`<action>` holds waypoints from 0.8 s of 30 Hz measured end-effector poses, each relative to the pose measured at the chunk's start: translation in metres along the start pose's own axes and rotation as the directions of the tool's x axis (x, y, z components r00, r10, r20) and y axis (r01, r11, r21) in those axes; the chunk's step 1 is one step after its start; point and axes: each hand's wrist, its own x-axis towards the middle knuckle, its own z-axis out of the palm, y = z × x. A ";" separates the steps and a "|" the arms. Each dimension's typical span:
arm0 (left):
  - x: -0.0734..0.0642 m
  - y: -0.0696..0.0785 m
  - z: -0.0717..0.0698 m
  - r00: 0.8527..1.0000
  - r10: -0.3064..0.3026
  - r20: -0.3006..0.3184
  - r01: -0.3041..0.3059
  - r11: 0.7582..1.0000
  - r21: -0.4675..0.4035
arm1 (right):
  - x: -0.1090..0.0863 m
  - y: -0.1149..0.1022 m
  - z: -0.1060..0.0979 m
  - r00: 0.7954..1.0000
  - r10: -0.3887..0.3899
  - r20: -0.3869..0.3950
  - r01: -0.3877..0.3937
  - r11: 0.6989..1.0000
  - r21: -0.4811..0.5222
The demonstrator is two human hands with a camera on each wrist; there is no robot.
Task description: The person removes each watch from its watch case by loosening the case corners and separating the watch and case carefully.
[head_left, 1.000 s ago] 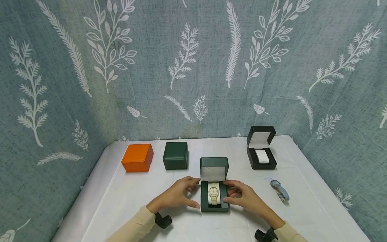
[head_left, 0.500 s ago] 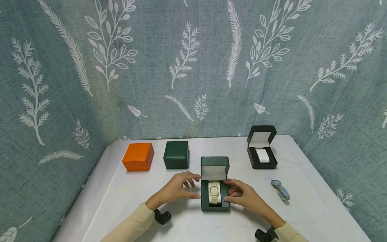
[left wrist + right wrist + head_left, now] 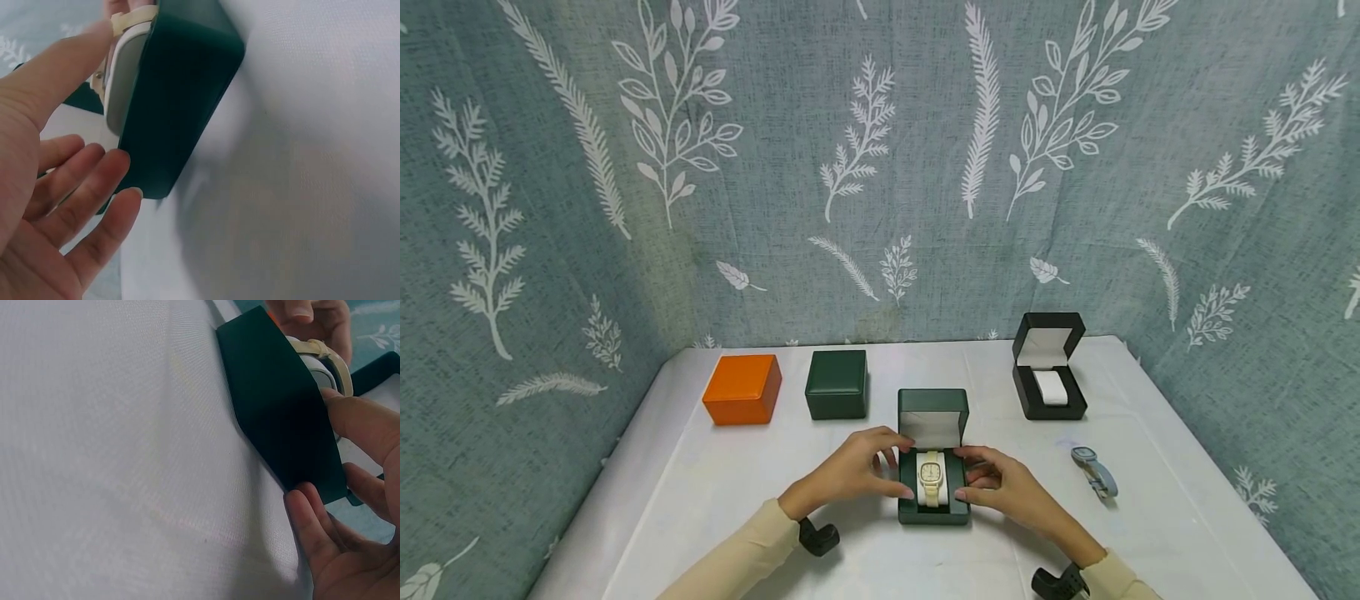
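Observation:
A dark green watch box (image 3: pixel 961 518) stands on the table with its lid raised, in the middle of the head view. Inside it, a cream watch (image 3: pixel 930 475) is wrapped round a white cushion (image 3: pixel 922 500). My left hand (image 3: pixel 867 468) is at the box's left side, thumb and index finger reaching over the edge toward the cushion. In the left wrist view the thumb (image 3: pixel 69 69) lies close to the watch strap; contact there is unclear. My right hand (image 3: pixel 1002 483) grips the box's right wall, thumb on the upper edge and fingers against the outside.
A closed orange box (image 3: pixel 742 390) and a closed green box (image 3: pixel 837 385) stand at the back left. At the back right is an opened black box (image 3: pixel 1049 392) with a white cushion. A blue-grey watch (image 3: pixel 1095 473) lies right of my right hand, on the white-covered table (image 3: pixel 1157 533).
My left hand first spread its fingers beside the box, then moved right, over the box's left edge. The right hand, the box and the watch have stayed in place.

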 end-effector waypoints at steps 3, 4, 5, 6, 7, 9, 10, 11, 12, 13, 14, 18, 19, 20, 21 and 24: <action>0.002 0.001 0.002 1.000 -0.011 0.007 0.011 1.000 0.007 | 0.000 0.000 0.000 1.000 0.005 0.000 -0.005 1.000 0.006; 0.002 0.001 0.003 1.000 -0.015 0.010 0.015 1.000 0.013 | 0.000 0.000 0.000 1.000 0.009 0.000 -0.009 1.000 0.007; 0.003 0.001 0.004 1.000 -0.020 0.013 0.019 1.000 0.022 | 0.000 0.000 0.000 1.000 0.010 0.000 -0.010 1.000 0.007; 0.003 0.001 0.005 0.999 -0.028 0.016 0.028 0.999 0.029 | 0.001 0.000 0.000 1.000 0.012 -0.001 -0.012 1.000 0.006; 0.004 0.002 0.006 0.999 -0.036 0.020 0.035 0.999 0.038 | 0.001 0.000 0.000 1.000 0.015 -0.001 -0.015 1.000 0.006; 0.004 0.004 0.007 0.999 -0.042 0.026 0.040 0.997 0.062 | 0.000 0.000 0.000 1.000 0.019 -0.001 -0.019 1.000 0.003; 0.004 0.004 0.008 0.999 -0.044 0.026 0.042 0.996 0.076 | 0.000 -0.001 0.000 1.000 0.019 0.000 -0.019 1.000 0.004; 0.004 0.006 0.009 0.999 -0.047 0.025 0.045 0.995 0.087 | 0.000 -0.001 0.000 1.000 0.016 0.001 -0.016 1.000 0.005; 0.004 0.006 0.009 0.999 -0.048 0.023 0.046 0.994 0.098 | 0.000 -0.001 0.000 1.000 0.013 0.002 -0.013 1.000 0.007; 0.004 0.006 0.010 0.999 -0.046 0.021 0.043 0.993 0.111 | 0.000 -0.002 0.000 1.000 0.008 0.003 -0.008 1.000 0.010; 0.004 0.006 0.011 0.999 -0.043 0.018 0.040 0.991 0.127 | -0.001 -0.002 0.000 1.000 0.005 0.004 -0.005 1.000 0.012; 0.002 0.006 0.016 0.999 -0.047 0.006 0.046 0.984 0.173 | -0.002 -0.005 0.001 1.000 -0.002 0.007 0.002 1.000 0.024; 0.002 0.006 0.017 0.999 -0.051 0.002 0.050 0.982 0.183 | -0.002 -0.005 0.001 1.000 -0.002 0.006 0.002 1.000 0.027; 0.002 0.007 0.018 0.999 -0.055 -0.002 0.054 0.980 0.191 | -0.002 -0.005 0.001 1.000 -0.001 0.006 0.001 1.000 0.030; 0.002 0.008 0.018 0.998 -0.060 -0.005 0.059 0.978 0.198 | -0.002 -0.006 0.001 1.000 0.000 0.005 0.000 0.999 0.035; 0.001 0.012 0.020 0.997 -0.071 -0.012 0.072 0.972 0.222 | -0.003 -0.006 0.001 1.000 0.003 0.002 -0.003 0.999 0.040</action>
